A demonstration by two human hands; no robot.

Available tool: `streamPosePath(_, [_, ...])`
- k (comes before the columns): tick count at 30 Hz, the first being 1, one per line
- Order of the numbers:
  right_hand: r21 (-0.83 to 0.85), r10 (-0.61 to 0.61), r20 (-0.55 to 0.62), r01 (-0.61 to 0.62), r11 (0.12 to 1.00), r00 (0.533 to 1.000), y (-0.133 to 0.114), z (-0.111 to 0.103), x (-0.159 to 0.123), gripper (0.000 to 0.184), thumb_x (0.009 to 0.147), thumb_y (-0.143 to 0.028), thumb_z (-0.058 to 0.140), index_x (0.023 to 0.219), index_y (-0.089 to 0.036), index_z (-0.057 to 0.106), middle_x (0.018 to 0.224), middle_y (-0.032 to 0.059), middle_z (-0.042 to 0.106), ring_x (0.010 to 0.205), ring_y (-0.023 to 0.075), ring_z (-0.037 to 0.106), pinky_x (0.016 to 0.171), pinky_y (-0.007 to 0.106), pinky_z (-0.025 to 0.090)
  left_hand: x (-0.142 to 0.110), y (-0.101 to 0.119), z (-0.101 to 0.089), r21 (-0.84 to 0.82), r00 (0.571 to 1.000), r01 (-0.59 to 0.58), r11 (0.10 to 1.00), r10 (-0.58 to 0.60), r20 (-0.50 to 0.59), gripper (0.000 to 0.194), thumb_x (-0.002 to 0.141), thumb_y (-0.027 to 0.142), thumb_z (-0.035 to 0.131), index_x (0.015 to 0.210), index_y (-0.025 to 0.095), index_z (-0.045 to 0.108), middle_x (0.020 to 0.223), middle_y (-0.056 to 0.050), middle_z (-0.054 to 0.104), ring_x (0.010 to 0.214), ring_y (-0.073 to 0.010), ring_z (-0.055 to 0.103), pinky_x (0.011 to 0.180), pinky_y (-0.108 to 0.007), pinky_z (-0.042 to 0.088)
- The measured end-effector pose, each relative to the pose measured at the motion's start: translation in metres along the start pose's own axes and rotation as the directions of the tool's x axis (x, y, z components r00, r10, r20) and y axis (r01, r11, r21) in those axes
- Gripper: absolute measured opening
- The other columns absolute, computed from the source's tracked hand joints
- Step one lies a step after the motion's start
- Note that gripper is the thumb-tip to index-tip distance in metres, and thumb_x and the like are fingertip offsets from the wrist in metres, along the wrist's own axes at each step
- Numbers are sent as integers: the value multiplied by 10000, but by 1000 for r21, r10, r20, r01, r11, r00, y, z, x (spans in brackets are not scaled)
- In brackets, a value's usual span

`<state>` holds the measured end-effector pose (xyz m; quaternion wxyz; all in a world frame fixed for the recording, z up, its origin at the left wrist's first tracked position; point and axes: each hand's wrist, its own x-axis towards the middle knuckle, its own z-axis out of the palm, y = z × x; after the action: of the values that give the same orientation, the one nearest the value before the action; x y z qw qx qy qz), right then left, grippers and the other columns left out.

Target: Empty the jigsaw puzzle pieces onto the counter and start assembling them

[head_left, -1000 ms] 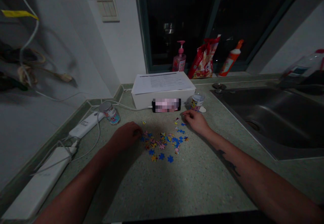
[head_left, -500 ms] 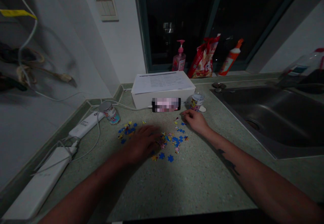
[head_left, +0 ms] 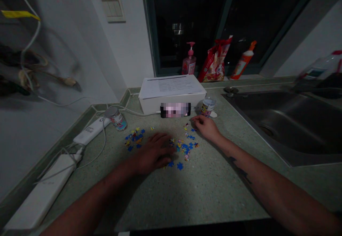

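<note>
Puzzle pieces lie scattered across the middle of the surface, with more to the left. The person's left hand, palm down with fingers wide, covers part of the middle group. The right hand rests near the right jar, fingers curled; whether they meet or pinch anything, one cannot tell.

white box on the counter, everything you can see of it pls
The white box is oblong, flat-sided and cardboard-looking, lying at the back of the counter, below the window. Printed paper covers most of its top, so whether it is shut cannot be told; nor can its contents. A phone on its long side seems to lean on its front. Neither the left hand nor right hand touches it.
</note>
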<state>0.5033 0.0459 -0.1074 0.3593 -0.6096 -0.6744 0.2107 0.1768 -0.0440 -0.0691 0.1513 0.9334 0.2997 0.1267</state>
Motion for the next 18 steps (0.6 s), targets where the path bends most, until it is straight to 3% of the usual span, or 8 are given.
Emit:
streamPosePath(3, [-25, -35, 1, 35, 999, 999, -11, -4, -6, 222, 911, -232, 612, 1034, -206, 795, 840, 42, 788, 725, 213, 701, 671, 307, 500, 0, 3, 0, -9, 1000, -8, 1000, 8, 9, 338, 1039, 458, 646, 1323, 315, 762, 1637, -128, 543, 1574, -383, 404, 1262, -669, 324])
streamPosePath(6, [-56, -192, 52, 195, 979, 980, -30, -6, -17, 184, 943, -232, 613, 995, -214, 788, 899, 59, 776, 785, 217, 702, 733, 328, 527, 1, 7, -4, -12, 999, -26, 1000, 26, 28, 327, 1040, 442, 652, 1323, 324, 764, 1621, -122, 561, 1566, -377, 417, 1261, -649, 335])
streamPosePath(7, [-40, -284, 92, 289, 957, 954, -38, -7, -21, 180, 952, -213, 607, 979, -214, 785, 942, 67, 772, 850, 221, 713, 796, 341, 543, 1, 8, -5, -13, 999, -31, 999, 31, 33, 322, 1041, 440, 653, 1321, 326, 764, 1612, -118, 569, 1559, -372, 427, 1261, -642, 337])
streamPosePath(10, [57, -520, 251, 524, 850, 816, -59, -8, -36, 151, 956, -172, 631, 950, -224, 773, 1078, 89, 758, 1066, 242, 715, 967, 393, 557, 2, 6, -7, -14, 1000, -13, 1000, 13, -13, 284, 1070, 422, 613, 1282, 326, 776, 1566, -100, 612, 1522, -339, 474, 1247, -606, 371])
streamPosePath(13, [15, -553, 391, 596, 803, 735, -71, -7, -48, 153, 915, -151, 703, 1016, -233, 785, 1370, 142, 699, 1283, 308, 661, 1096, 509, 525, -1, -2, -7, 3, 988, 63, 998, -62, -141, 288, 1090, 347, 570, 1307, 300, 753, 1515, -102, 645, 1457, -316, 534, 1205, -579, 429])
streamPosePath(18, [-73, -500, 486, 603, 794, 717, -73, -5, -57, 250, 862, -174, 788, 1106, -228, 785, 1504, 173, 635, 1374, 375, 619, 1143, 603, 494, -7, -16, -4, 29, 967, 106, 994, -97, -234, 318, 1065, 296, 604, 1367, 281, 702, 1503, -113, 643, 1417, -316, 558, 1187, -586, 451])
